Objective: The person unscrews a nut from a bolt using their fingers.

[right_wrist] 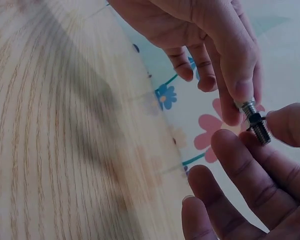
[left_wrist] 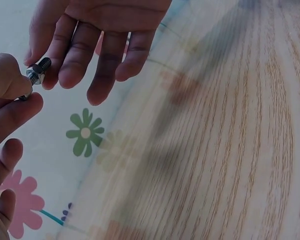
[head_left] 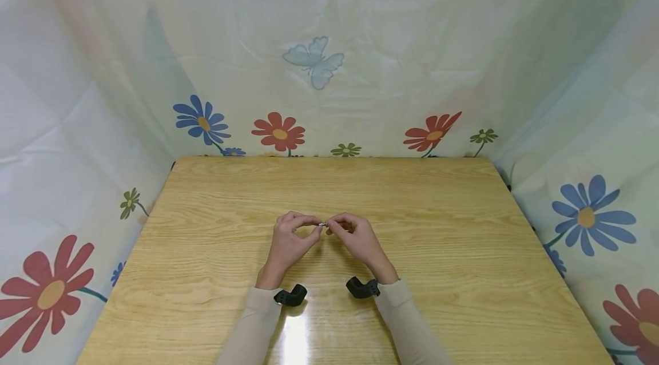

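A small metal bolt (right_wrist: 263, 136) with a nut (right_wrist: 255, 120) on its thread is held between both hands, above the middle of the table. My left hand (head_left: 289, 244) pinches one end of the bolt between thumb and index finger. At the nut, the thumb and index finger of my right hand (head_left: 362, 244) close in from either side, fingertips right at its edges. Threads show on both sides of the nut in the right wrist view, and the bolt's far end is hidden by the left fingertips. The other fingers of both hands are loosely bent.
The wooden table (head_left: 437, 227) spreads out under both hands. A curtain (head_left: 381, 56) printed with flowers and a butterfly stands behind it and along both sides. Black wrist cameras sit on the left cuff (head_left: 265, 299) and the right cuff (head_left: 395, 293).
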Demonstrator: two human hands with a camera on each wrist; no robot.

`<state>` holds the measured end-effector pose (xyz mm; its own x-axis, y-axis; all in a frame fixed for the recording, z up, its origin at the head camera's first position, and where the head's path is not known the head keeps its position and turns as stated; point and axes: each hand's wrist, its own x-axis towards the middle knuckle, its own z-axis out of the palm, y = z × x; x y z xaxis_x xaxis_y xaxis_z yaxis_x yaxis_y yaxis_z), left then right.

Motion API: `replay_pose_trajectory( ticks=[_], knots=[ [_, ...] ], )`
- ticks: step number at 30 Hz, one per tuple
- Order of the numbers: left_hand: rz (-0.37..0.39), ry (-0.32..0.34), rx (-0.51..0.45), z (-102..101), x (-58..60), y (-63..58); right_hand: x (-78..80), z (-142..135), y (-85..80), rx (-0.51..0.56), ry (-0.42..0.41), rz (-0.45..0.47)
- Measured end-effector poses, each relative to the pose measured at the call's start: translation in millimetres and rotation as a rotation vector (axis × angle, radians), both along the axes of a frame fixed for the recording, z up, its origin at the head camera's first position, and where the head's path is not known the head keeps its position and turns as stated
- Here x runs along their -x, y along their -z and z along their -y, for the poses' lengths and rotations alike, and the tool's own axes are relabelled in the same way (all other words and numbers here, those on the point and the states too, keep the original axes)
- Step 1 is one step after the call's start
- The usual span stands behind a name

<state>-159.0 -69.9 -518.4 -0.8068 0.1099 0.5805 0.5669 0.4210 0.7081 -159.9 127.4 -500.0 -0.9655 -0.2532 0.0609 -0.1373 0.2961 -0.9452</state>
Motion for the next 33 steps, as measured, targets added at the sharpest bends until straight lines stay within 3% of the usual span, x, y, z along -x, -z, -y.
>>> replay_pose_trajectory(
  ticks=[10,26,33],
  knots=[
    [0.016,0.003,-0.003,-0.1,0.8,1.8,1.3,-1.3,0.6,0.043,-0.024,0.004],
    [-0.008,-0.009,-0.002,-0.3,0.9,3.3,-1.0,-3.6,-2.8,0.091,-0.033,-0.071],
    [-0.035,-0.019,-0.012,-1.1,-0.1,2.2,0.5,-5.4,-2.0,0.104,-0.006,0.017]
  ],
)
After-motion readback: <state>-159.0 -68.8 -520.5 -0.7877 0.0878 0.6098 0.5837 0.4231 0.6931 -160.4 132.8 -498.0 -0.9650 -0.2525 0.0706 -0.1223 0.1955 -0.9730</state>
